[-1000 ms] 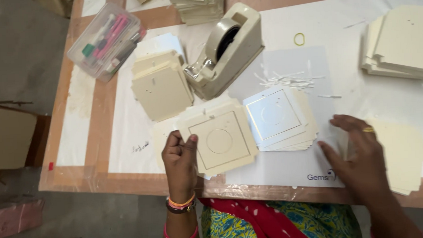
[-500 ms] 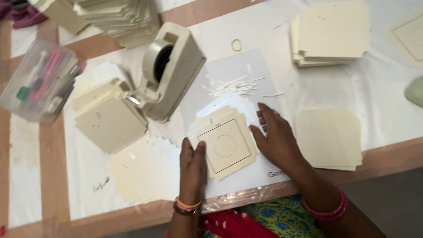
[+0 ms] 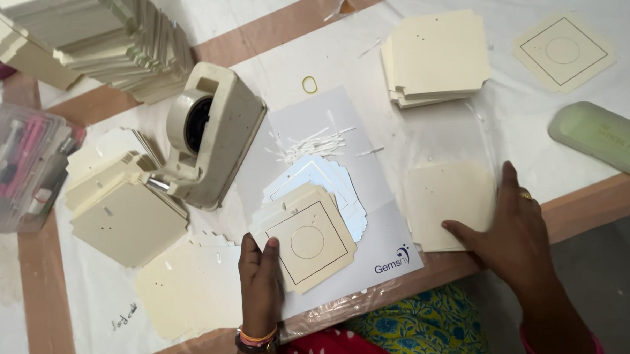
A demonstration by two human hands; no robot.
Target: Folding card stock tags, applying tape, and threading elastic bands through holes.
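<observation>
Low in the middle of the frame, the left hand [image 3: 260, 278] lies flat with its fingers loosely extended, fingertips pressing the left edge of a cream card [image 3: 310, 243] printed with a square outline and a circle inside it. The hand grips nothing; it only rests on the card, which tops a fanned stack of white cards [image 3: 329, 187] lying on a white sheet [image 3: 341, 127]. The wrist, wearing bangles, comes up from the bottom edge with the forearm almost vertical.

At the lower right, the right hand [image 3: 509, 236] is spread open, palm down — thumb stretched left onto the lower edge of a blank cream card [image 3: 445, 197], the index finger pointing up along that card's right edge. A ring shows on one finger. The forearm runs down and to the right out of the frame.

Just above the fanned cards lies a scatter of thin white paper slivers [image 3: 307, 144]. A beige tape dispenser [image 3: 212, 135] sits left of centre, touching a pile of cream cards [image 3: 124, 204] at its left. Another neat pile of cream cards [image 3: 440, 54] sits in the upper right, with a single printed card [image 3: 564, 49] further right and a pale green case [image 3: 600, 139] at the right edge. A clear plastic box of pens [image 3: 21, 166] is at the far left — a tall fanned card stack [image 3: 93, 35] fills the upper left.
</observation>
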